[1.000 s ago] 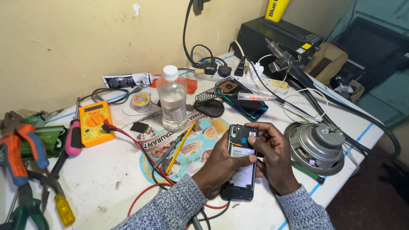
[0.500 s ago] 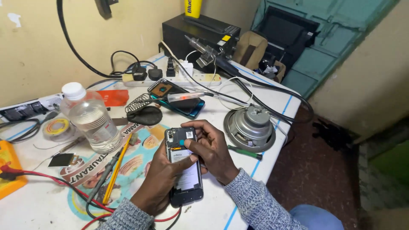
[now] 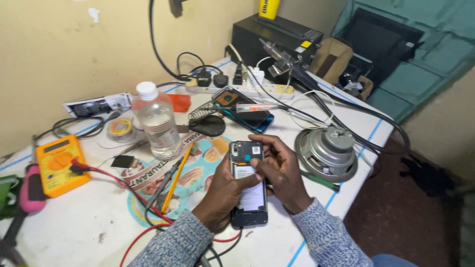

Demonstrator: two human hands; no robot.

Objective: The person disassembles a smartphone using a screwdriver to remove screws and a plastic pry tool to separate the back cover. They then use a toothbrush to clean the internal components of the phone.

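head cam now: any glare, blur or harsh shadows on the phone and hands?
Head view: soft, even light, only faint shadows under the left hand and right hand; the opened phone is sharp enough to show its label and parts; slight sheen on the clear bottle; edges look a little stretched and softer, as at the yellow multimeter.

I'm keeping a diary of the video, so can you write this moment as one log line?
left hand: grips opened phone | right hand: fingers on its exposed back | beside: speaker, clear bottle, yellow multimeter
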